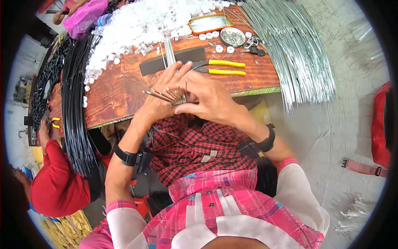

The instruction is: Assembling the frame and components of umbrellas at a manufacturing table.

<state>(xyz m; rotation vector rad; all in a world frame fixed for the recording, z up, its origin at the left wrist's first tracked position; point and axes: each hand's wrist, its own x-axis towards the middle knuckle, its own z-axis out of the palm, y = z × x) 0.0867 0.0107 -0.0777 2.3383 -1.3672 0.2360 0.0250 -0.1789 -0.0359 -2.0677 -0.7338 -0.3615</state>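
Both hands are together over my lap at the table's front edge, around a bundle of thin metal wires [169,52]. My left hand [156,106] is closed round the bundle, its fingertips showing beyond the right hand. My right hand [213,97] bends over it, thumb and fingers pressed at the near wire ends, which fan out with brownish tips. The far ends stick out over the table. Pliers with yellow handles [227,63] lie just beyond my right hand, beside a dark flat bar [151,66]. The middle of the bundle is hidden by my fingers.
A heap of clear and white plastic pieces [128,29] covers the back of the wooden table [112,99]. Long silvery wires [298,54] overhang its right end, black strands [76,103] its left. An orange-rimmed tray [210,23], round tin [232,37] and keys [253,45] stand behind. A red-sleeved person [60,182] works at left.
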